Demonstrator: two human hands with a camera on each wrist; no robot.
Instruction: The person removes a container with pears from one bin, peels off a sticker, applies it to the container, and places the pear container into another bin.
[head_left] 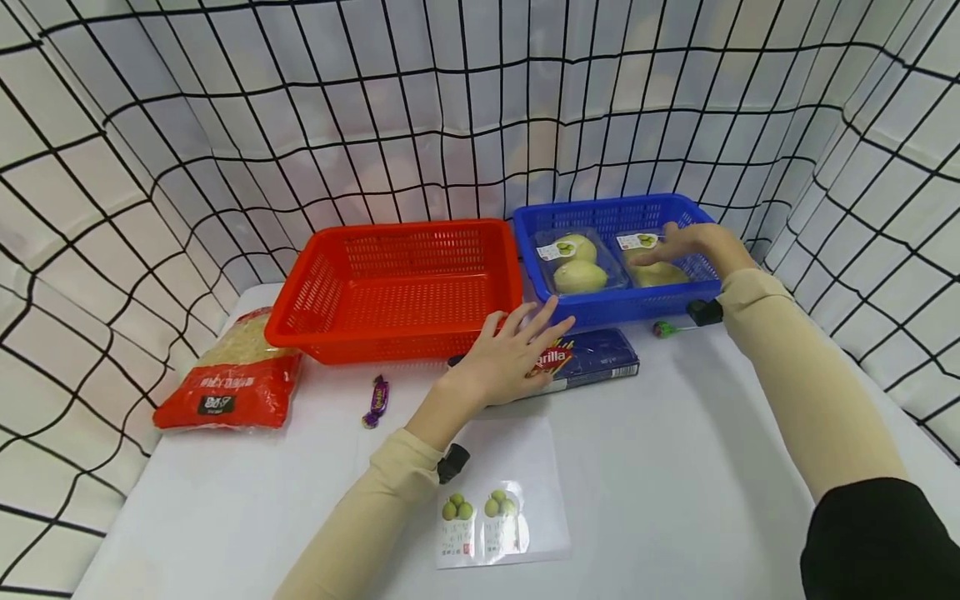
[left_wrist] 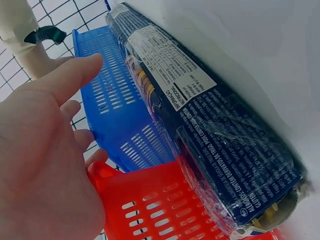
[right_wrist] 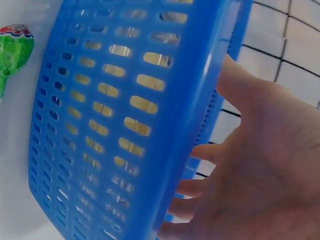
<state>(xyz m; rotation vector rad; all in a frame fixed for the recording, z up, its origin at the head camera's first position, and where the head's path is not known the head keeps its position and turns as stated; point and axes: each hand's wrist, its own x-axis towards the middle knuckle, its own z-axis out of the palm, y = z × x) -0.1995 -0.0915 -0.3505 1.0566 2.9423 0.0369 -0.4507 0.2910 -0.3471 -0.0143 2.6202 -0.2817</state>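
Observation:
My right hand (head_left: 682, 243) reaches over the blue basket (head_left: 611, 312), its fingers extended at the right-hand clear pack of pale yellow-green fruit (head_left: 660, 274) and partly hiding it. In the right wrist view the basket wall hides the fingertips of that hand (right_wrist: 260, 160). Another clear fruit pack (head_left: 580, 277) lies in the basket's left half. With fingers spread and nothing in its grasp, my left hand (head_left: 498, 362) hovers over the dark blue pasta pack (head_left: 596, 360), covering part of it. The left wrist view shows the pasta pack (left_wrist: 200, 115) beside the open hand (left_wrist: 45, 150).
A red basket (head_left: 393, 346) stands left of the blue one. Around it lie a red-and-clear bag (head_left: 232, 400) and a purple wrapped candy (head_left: 377, 402). A green lollipop (head_left: 663, 330) sits before the blue basket. A fruit-label sheet (head_left: 517, 467) lies in front; black netting (head_left: 465, 125) encloses the table.

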